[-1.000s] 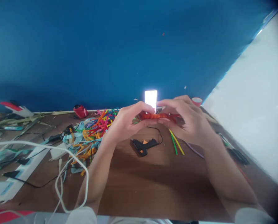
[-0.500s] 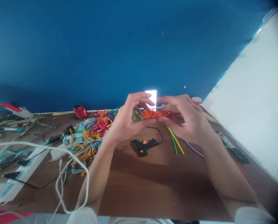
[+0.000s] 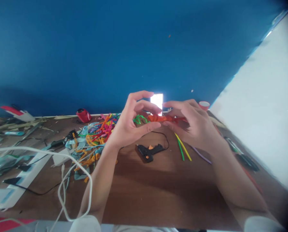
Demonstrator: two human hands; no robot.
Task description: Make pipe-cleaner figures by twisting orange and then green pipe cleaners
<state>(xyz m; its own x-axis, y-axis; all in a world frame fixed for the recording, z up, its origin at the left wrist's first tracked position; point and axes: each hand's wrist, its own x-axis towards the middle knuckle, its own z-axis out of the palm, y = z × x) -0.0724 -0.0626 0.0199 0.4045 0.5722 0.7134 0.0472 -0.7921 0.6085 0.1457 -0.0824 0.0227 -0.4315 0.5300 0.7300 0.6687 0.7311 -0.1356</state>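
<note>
In the middle of the view, both hands are at a coiled orange pipe cleaner (image 3: pixel 167 119), held above the table. My left hand (image 3: pixel 128 124) has its thumb below the left end and bent fingers above it, with the index finger lifted away. My right hand (image 3: pixel 196 124) pinches the other end between thumb and fingers, and a red strand sticks out there. Below the hands lies a black glue gun (image 3: pixel 150 152) with an orange trigger. Green (image 3: pixel 181 149) and yellow pipe cleaners (image 3: pixel 185 148) rest under my right hand.
A lit phone (image 3: pixel 159 99) stands against the blue wall. Tangled coloured pipe cleaners (image 3: pixel 95 138) heap up left of my left arm. A white cable (image 3: pixel 90 190) loops over the front left, near a power strip (image 3: pixel 29 178). Dark pens or tools (image 3: pixel 245 159) lie at right.
My left hand's fingers have opened wider, and its index finger has lifted off towards the phone. The right hand keeps its pinch in nearly the same place.
</note>
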